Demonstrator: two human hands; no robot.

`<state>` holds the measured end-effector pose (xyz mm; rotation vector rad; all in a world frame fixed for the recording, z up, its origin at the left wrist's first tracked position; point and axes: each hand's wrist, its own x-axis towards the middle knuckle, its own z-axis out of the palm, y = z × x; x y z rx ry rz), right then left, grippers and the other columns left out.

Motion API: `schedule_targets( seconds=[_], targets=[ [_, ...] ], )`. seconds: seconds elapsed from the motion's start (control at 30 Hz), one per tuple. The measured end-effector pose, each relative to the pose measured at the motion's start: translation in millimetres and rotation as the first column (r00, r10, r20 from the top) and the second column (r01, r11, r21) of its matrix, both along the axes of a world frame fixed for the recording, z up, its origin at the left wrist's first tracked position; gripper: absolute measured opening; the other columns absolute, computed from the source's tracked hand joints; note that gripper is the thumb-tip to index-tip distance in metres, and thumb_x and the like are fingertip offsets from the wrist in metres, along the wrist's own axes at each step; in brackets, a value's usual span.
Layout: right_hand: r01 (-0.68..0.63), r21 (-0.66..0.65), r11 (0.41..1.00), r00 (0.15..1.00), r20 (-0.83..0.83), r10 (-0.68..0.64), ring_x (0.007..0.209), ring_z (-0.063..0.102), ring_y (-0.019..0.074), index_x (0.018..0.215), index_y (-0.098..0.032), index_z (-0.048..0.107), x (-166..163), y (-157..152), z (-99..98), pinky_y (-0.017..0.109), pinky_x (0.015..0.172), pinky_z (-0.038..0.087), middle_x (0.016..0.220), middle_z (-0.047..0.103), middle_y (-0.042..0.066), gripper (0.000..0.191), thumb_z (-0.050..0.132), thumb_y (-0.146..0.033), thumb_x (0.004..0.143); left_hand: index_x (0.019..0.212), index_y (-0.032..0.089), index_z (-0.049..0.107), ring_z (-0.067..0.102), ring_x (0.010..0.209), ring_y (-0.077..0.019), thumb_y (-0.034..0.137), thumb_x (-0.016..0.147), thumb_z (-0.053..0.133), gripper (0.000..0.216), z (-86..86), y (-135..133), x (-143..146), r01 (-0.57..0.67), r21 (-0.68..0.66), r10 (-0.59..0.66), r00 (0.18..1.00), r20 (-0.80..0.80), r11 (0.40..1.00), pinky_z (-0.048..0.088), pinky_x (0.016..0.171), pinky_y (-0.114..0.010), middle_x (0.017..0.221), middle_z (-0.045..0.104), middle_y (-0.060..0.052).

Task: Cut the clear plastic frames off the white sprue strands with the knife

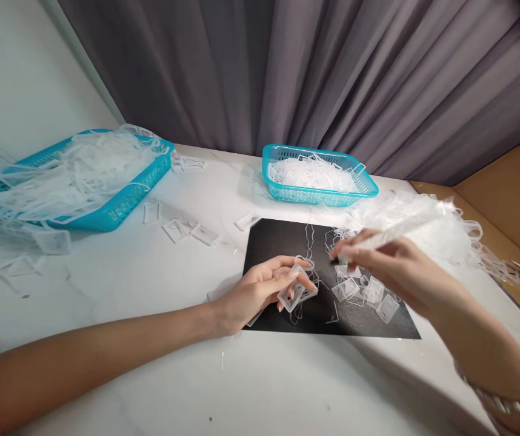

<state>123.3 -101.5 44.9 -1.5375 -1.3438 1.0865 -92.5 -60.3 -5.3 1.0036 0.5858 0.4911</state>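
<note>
My left hand [271,281] is closed on a small translucent plastic frame [293,297], rectangular with an open middle, pinched between thumb and fingers above a black mat [278,242]. Thin clear strands hang around and under it. To the right, my right hand [378,260] grips a white pen-shaped tool [399,231] with a dark tip that points down to the left. That tip is apart from the frame. Below the right hand, several clear rectangular pieces [373,292] and thin offcuts lie scattered on the mat.
A blue basket [126,206] heaped with clear plastic strips stands at the left. Another blue basket [323,195] of thin white pieces sits at the back. A pile of clear strips [442,242] spreads at the right. Loose frames [203,234] lie on the white table [151,387].
</note>
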Motion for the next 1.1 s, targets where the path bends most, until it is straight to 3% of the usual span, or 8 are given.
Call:
schedule_targets(
  seconds=[0.17, 0.23, 0.33, 0.47, 0.6, 0.77, 0.9, 1.1],
  targets=[
    [-0.062, -0.139, 0.988, 0.970, -0.242, 0.027, 0.087, 0.061, 0.0205, 0.064, -0.020, 0.064, -32.5, -47.4, -6.5, 0.030, 0.068, 0.051, 0.095, 0.067, 0.007, 0.023, 0.065, -0.039, 0.076, 0.113, 0.021, 0.056, 0.051, 0.073, -0.0116, 0.037, 0.088, 0.053, 0.030, 0.3, -1.0, -0.1, 0.000, 0.009, 0.000, 1.000, -0.003, 1.000, 0.035, 0.064, -0.025, 0.107, 0.064, -0.007],
    [-0.066, -0.144, 0.987, 0.972, -0.232, 0.031, 0.091, 0.062, 0.0214, 0.066, -0.021, 0.067, -41.6, -50.7, -7.3, 0.029, 0.070, 0.053, 0.095, 0.068, 0.006, 0.021, 0.065, -0.040, 0.076, 0.116, 0.024, 0.055, 0.054, 0.084, -0.0139, 0.038, 0.089, 0.051, 0.031, 2.4, -2.3, -0.3, 0.012, 0.030, -0.011, 1.000, -0.022, 0.999, 0.036, 0.069, -0.026, 0.116, 0.062, -0.006],
    [-0.050, -0.116, 0.992, 0.979, -0.203, 0.026, 0.080, 0.063, 0.0190, 0.066, -0.022, 0.069, -47.9, -46.2, -9.3, 0.029, 0.066, 0.055, 0.082, 0.066, 0.004, 0.021, 0.064, -0.039, 0.077, 0.123, 0.027, 0.051, 0.055, 0.095, -0.0176, 0.039, 0.089, 0.049, 0.036, 5.6, -3.8, -0.7, 0.026, 0.058, -0.023, 0.999, -0.040, 0.998, 0.037, 0.073, -0.029, 0.123, 0.058, -0.006],
    [-0.072, -0.083, 0.994, 0.981, -0.187, 0.055, 0.067, 0.061, 0.0152, 0.068, -0.021, 0.069, -46.4, -35.6, -14.4, 0.027, 0.060, 0.055, 0.078, 0.064, 0.004, 0.021, 0.063, -0.038, 0.077, 0.129, 0.031, 0.046, 0.053, 0.079, -0.0134, 0.039, 0.089, 0.049, 0.040, 8.0, -3.2, -1.4, 0.050, 0.081, -0.044, 0.996, -0.075, 0.996, 0.033, 0.062, -0.026, 0.121, 0.059, -0.005],
    [-0.157, -0.150, 0.976, 0.951, -0.290, 0.109, 0.070, 0.061, 0.0150, 0.072, -0.020, 0.064, -44.6, -29.4, -18.8, 0.029, 0.066, 0.053, 0.076, 0.065, 0.003, 0.020, 0.062, -0.038, 0.080, 0.129, 0.032, 0.045, 0.039, 0.057, -0.0071, 0.038, 0.089, 0.051, 0.041, 7.2, -1.6, -1.7, 0.049, 0.061, -0.045, 0.997, -0.062, 0.997, 0.023, 0.052, -0.024, 0.107, 0.063, -0.003],
    [-0.208, -0.190, 0.960, 0.880, -0.464, 0.099, 0.076, 0.062, 0.0158, 0.073, -0.020, 0.055, -47.2, -26.7, -20.5, 0.028, 0.064, 0.048, 0.081, 0.065, 0.004, 0.018, 0.061, -0.035, 0.082, 0.129, 0.032, 0.046, 0.031, 0.052, -0.0059, 0.038, 0.088, 0.053, 0.042, 3.9, -0.7, -1.2, 0.038, 0.006, -0.038, 0.999, -0.026, 0.999, 0.020, 0.049, -0.022, 0.076, 0.058, 0.003],
    [-0.237, -0.159, 0.958, 0.842, -0.526, 0.121, 0.078, 0.064, 0.0162, 0.074, -0.020, 0.052, -47.4, -26.0, -21.0, 0.028, 0.065, 0.047, 0.079, 0.066, 0.003, 0.016, 0.058, -0.031, 0.085, 0.130, 0.033, 0.045, 0.034, 0.052, -0.0045, 0.036, 0.089, 0.051, 0.041, 4.5, -0.6, -0.7, 0.041, 0.001, -0.041, 0.999, -0.029, 0.999, 0.021, 0.050, -0.022, 0.095, 0.062, -0.001],
    [-0.230, -0.111, 0.967, 0.844, -0.517, 0.141, 0.083, 0.065, 0.0168, 0.076, -0.020, 0.054, -48.1, -26.4, -23.1, 0.033, 0.077, 0.049, 0.087, 0.069, 0.004, 0.014, 0.056, -0.029, 0.086, 0.134, 0.030, 0.037, 0.052, 0.066, -0.0080, 0.031, 0.085, 0.059, 0.053, 6.7, -0.8, -2.1, 0.060, -0.015, -0.060, 0.998, -0.019, 0.998, 0.027, 0.052, -0.023, 0.120, 0.058, -0.007]
  ],
)
